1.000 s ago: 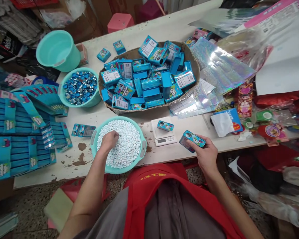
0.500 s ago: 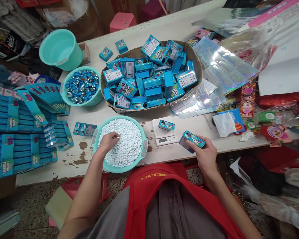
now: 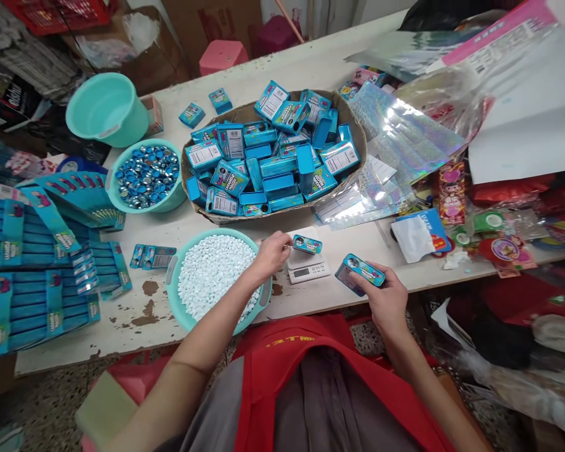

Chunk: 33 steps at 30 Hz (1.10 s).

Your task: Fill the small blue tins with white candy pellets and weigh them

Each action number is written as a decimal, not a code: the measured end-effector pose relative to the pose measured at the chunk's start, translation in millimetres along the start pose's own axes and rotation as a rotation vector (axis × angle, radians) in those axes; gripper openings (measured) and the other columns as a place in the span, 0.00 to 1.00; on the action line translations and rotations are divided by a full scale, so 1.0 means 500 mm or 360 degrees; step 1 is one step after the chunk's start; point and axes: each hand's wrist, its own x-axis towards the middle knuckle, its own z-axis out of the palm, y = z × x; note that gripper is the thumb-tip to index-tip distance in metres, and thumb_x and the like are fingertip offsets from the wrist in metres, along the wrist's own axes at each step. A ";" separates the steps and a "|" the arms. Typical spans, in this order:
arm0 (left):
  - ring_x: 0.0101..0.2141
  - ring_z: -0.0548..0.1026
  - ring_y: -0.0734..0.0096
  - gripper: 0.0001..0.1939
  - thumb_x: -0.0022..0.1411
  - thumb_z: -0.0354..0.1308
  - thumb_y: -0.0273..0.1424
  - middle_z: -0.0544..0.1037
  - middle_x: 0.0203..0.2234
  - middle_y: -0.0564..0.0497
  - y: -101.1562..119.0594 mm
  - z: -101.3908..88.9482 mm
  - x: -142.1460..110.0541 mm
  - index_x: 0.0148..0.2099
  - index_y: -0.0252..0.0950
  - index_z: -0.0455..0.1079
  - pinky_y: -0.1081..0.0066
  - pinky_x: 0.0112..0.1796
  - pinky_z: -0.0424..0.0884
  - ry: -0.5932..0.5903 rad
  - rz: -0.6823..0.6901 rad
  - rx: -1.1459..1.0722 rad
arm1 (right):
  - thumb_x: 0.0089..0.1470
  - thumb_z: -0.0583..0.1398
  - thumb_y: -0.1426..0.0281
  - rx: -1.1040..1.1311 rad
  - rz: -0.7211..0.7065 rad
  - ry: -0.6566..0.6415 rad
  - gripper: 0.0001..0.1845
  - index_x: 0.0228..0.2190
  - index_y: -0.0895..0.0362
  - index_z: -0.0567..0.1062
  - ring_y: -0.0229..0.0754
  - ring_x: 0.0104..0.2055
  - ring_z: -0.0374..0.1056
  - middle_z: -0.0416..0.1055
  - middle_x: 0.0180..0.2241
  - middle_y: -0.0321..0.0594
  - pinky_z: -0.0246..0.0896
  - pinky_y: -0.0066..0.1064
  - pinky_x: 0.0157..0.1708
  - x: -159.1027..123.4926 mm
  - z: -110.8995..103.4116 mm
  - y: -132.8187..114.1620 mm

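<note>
My left hand (image 3: 274,252) is closed in a pinch at the left end of a small blue candy tin (image 3: 307,244), which rests on the white digital scale (image 3: 309,270). What lies between those fingertips is too small to make out. To the right of the scale, my right hand (image 3: 387,295) grips another blue candy tin (image 3: 360,274), its top with a round hole turned up, just over the table's front edge. Below my left forearm stands a mint-green basin (image 3: 173,292) full of small white candies (image 3: 211,270).
Behind the scale, a cardboard box (image 3: 363,135) is heaped with blue tins. A green basin (image 3: 113,188) holds blue and silver caps; an empty basin (image 3: 104,107) sits behind it. Stacked blue display boxes (image 3: 32,251) fill the left. Shiny plastic sheets (image 3: 405,132) lie at right.
My left hand has moved right, out of the white candies and over to the tin on the scale. My right hand still holds its tin in nearly the same place. The camera view has shifted slightly.
</note>
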 end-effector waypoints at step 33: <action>0.34 0.72 0.69 0.09 0.60 0.52 0.30 0.76 0.38 0.50 -0.040 -0.039 -0.044 0.41 0.39 0.71 0.70 0.38 0.67 0.0246 -0.0177 0.0051 | 0.31 0.72 0.59 0.0043 0.0019 -0.0013 0.30 0.38 0.58 0.75 0.42 0.31 0.69 0.75 0.31 0.39 0.67 0.37 0.35 -0.008 0.011 0.013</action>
